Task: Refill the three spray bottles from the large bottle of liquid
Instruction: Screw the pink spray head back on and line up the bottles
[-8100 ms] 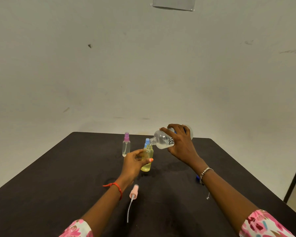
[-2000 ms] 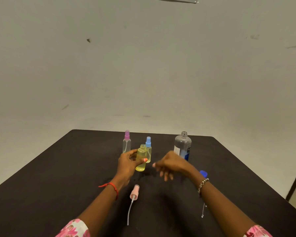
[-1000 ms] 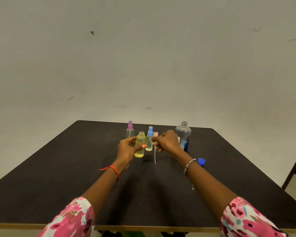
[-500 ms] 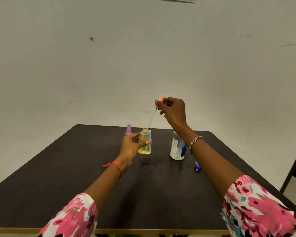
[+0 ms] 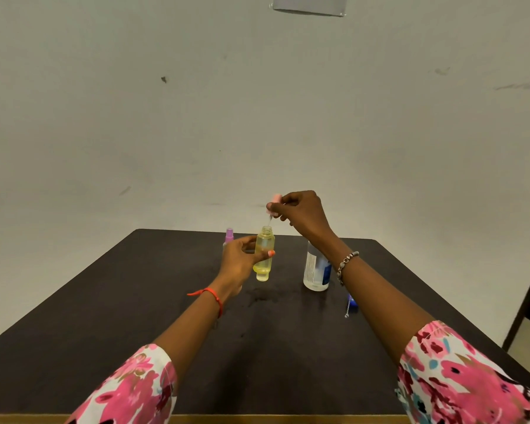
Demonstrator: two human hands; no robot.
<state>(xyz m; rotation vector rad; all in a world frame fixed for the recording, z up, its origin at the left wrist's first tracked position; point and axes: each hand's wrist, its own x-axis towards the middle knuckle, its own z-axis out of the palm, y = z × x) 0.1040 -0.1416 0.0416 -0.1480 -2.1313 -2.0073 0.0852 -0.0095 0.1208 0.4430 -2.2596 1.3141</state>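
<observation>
The left hand [image 5: 239, 259] grips the yellow bottle [image 5: 264, 255] upright, steadying its open neck. Just above it, the right hand [image 5: 300, 213] pinches the pink sprayer [image 5: 276, 199], tube pointing down into the mouth, apparently to recap it. The large bottle [image 5: 316, 270] stands below the right wrist, set aside. A purple-topped bottle [image 5: 229, 235] stands just beyond the left fingers.

Colours on the black-brown counter [image 5: 129, 304]
A yellow spray bottle [image 5: 264, 255], a pink spray head [image 5: 276, 199], a purple cap [image 5: 229, 234] and a blue-and-white label [image 5: 317, 269] are seen; the sleeves [image 5: 135, 388] are printed with pink flowers on white.
</observation>
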